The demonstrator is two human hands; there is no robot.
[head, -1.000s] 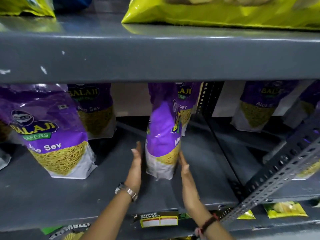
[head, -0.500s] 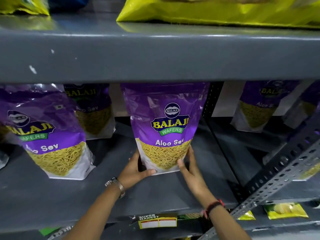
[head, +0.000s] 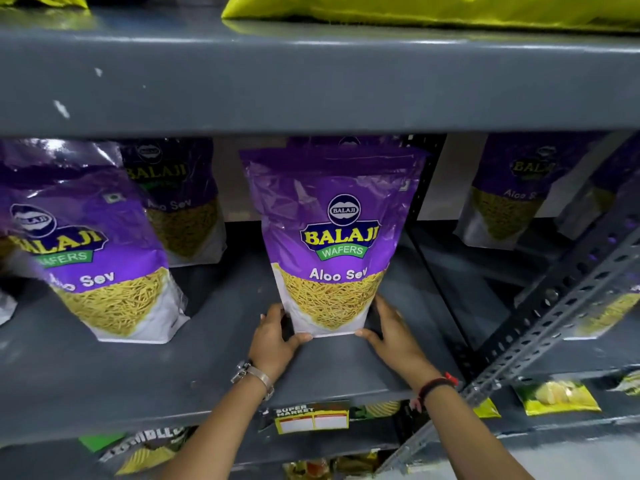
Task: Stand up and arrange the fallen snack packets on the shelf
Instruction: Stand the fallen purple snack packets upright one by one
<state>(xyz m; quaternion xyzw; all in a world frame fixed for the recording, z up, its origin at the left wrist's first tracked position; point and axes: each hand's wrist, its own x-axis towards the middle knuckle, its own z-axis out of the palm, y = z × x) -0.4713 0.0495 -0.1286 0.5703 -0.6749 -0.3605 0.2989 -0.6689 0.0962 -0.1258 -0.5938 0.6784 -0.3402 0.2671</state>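
A purple Aloo Sev packet [head: 329,237] stands upright on the grey shelf [head: 221,306], front face toward the camera, and it serves as the reference for everything else here. The left hand [head: 275,336] cups the packet's lower left corner, thumb lying along the bottom edge and fingers curled around the side. The right hand [head: 393,327] does the same at the lower right corner, thumb at the base and fingers spread against the side wall of the packet. Both hands press in on the packet from opposite sides, so it sits between them with its base on the shelf. A metal watch [head: 254,374] rings the left wrist, just below and left of the packet; a dark thread band [head: 436,384] circles the right wrist, below and right of it. Left of the packet, well apart, another purple packet [head: 97,258] leans, tilted, and a third [head: 180,202] stands farther back between the two. Right of the packet, beyond a perforated upright [head: 420,202], more purple packets [head: 505,199] stand in the next bay. Directly below the packet a price label [head: 311,419] hangs on the shelf's front edge.
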